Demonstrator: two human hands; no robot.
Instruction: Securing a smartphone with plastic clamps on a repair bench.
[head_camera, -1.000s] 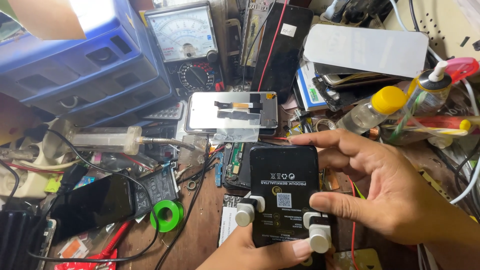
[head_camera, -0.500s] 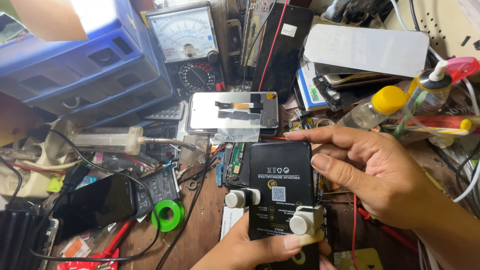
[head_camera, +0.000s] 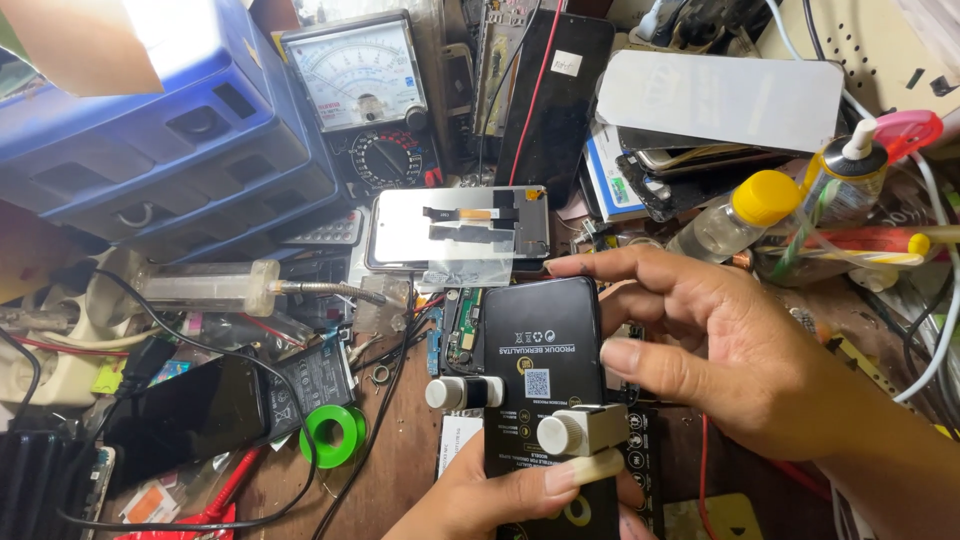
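My left hand (head_camera: 505, 495) comes up from the bottom edge and grips the lower end of a black phone (head_camera: 545, 350) lying back side up, its thumb pressed below a white clamp (head_camera: 582, 432) on the phone's right edge. A second white clamp (head_camera: 463, 391) sits on the left edge. My right hand (head_camera: 735, 345) hovers over the phone's right side with fingers spread, index fingertip above the top edge and thumb just above the right clamp. It holds nothing.
A silver display panel with flex cables (head_camera: 458, 230) lies behind the phone. An analog multimeter (head_camera: 365, 95) and blue bins (head_camera: 150, 140) stand at the back left. A green tape roll (head_camera: 332, 434), a dark phone (head_camera: 185, 415), a syringe (head_camera: 215, 285) and bottles (head_camera: 750, 210) crowd the bench.
My right hand has let go of the right clamp and lifted, its fingers spreading. My left thumb has moved up onto the phone below that clamp, and the phone has shifted slightly toward me.
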